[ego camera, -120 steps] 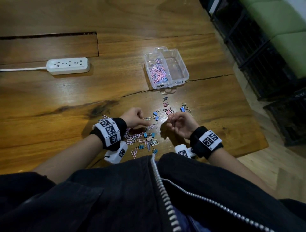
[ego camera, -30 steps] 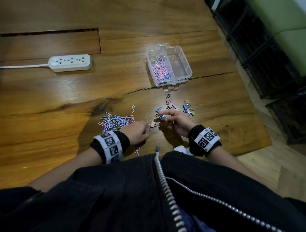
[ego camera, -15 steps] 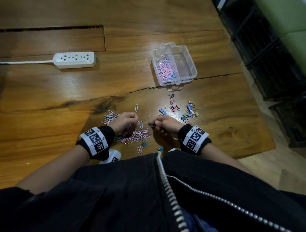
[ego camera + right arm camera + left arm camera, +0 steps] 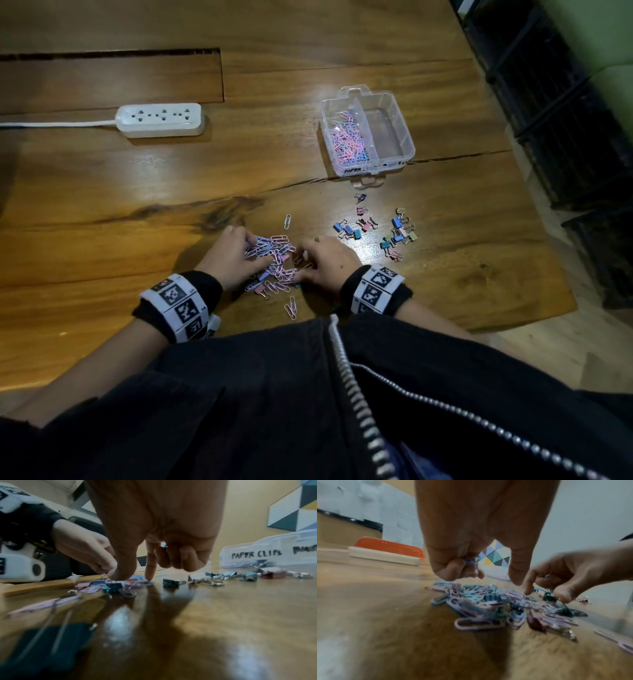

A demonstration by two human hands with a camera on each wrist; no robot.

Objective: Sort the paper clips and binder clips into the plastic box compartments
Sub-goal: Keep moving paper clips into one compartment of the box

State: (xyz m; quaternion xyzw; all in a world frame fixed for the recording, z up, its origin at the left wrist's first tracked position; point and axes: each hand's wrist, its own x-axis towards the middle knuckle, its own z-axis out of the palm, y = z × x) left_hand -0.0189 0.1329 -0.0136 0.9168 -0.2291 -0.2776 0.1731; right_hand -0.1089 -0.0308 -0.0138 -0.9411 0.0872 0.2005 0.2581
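A mixed pile of pink and blue paper clips (image 4: 274,262) with a few binder clips lies between my hands near the table's front edge. My left hand (image 4: 253,253) sits on the pile's left side; in the left wrist view its curled fingers (image 4: 453,568) grip a few blue paper clips (image 4: 472,561). My right hand (image 4: 303,263) touches the pile's right side with thumb and forefinger (image 4: 150,572), and a binder clip's wire handle (image 4: 164,545) shows between its curled fingers. Loose binder clips (image 4: 376,234) lie to the right. The clear plastic box (image 4: 406,137) stands beyond, with paper clips (image 4: 347,140) in its left compartment.
A white power strip (image 4: 161,120) with its cord lies at the far left. A rectangular inset panel (image 4: 109,78) is cut into the wooden table behind it. The table's right edge (image 4: 534,192) drops to the floor beside dark wire racks (image 4: 565,113).
The left hand has swept the scattered paper clips from the left into one pile. Both hands have closed in on that pile.
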